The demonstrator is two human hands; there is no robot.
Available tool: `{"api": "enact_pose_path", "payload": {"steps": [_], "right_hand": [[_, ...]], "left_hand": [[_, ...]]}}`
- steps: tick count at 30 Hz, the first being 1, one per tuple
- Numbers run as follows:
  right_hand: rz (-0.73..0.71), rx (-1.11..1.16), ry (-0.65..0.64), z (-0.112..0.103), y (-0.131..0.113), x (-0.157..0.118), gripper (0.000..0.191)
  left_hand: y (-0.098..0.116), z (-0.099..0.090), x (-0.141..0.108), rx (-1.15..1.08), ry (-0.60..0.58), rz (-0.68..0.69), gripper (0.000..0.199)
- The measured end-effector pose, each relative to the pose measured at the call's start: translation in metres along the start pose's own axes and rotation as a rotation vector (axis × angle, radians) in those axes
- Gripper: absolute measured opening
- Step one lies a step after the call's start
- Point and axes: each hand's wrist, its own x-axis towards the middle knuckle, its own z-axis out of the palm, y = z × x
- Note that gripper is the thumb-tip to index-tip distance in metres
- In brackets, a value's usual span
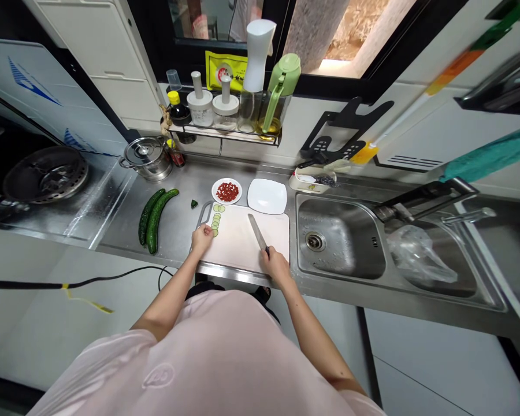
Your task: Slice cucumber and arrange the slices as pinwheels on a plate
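Cucumber slices (216, 218) lie beside the left hand (203, 238), its fingers drawn narrow, contents unclear; the right hand (276, 266) best holds its knife (257, 231) well apart.

My pink shirt (234, 358), short-sleeved and plain in weave, bears a pale outlined emblem (158, 376) of rounded shape; dark legwear (204, 288) shows below its hem; my hands (203, 240) are bare.
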Motion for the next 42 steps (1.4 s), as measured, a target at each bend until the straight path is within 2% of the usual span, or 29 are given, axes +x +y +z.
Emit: {"api": "enact_pose_path", "payload": {"steps": [9, 14, 21, 27, 33, 42], "right_hand": [[0.012, -0.001, -0.008, -0.002, -0.001, -0.001, 0.04], [0.014, 0.004, -0.009, -0.001, -0.001, 0.0, 0.04], [0.012, -0.005, 0.005, 0.003, 0.0, 0.001, 0.039], [0.02, -0.011, -0.01, 0.0, -0.003, -0.001, 0.038], [0.03, -0.017, -0.03, -0.004, -0.005, -0.002, 0.038], [0.017, -0.012, -0.009, 0.001, -0.002, 0.0, 0.036]], "left_hand": [[0.005, -0.002, -0.006, 0.255, 0.034, 0.064, 0.012], [0.014, -0.003, -0.006, 0.258, 0.058, 0.08, 0.016], [0.036, 0.001, 0.027, 0.229, 0.066, 0.099, 0.025], [0.053, 0.01, 0.056, 0.359, 0.051, 0.112, 0.037], [0.061, 0.017, 0.067, 0.458, 0.04, 0.132, 0.035], [0.06, 0.02, 0.073, 0.361, 0.049, 0.133, 0.023]]}}
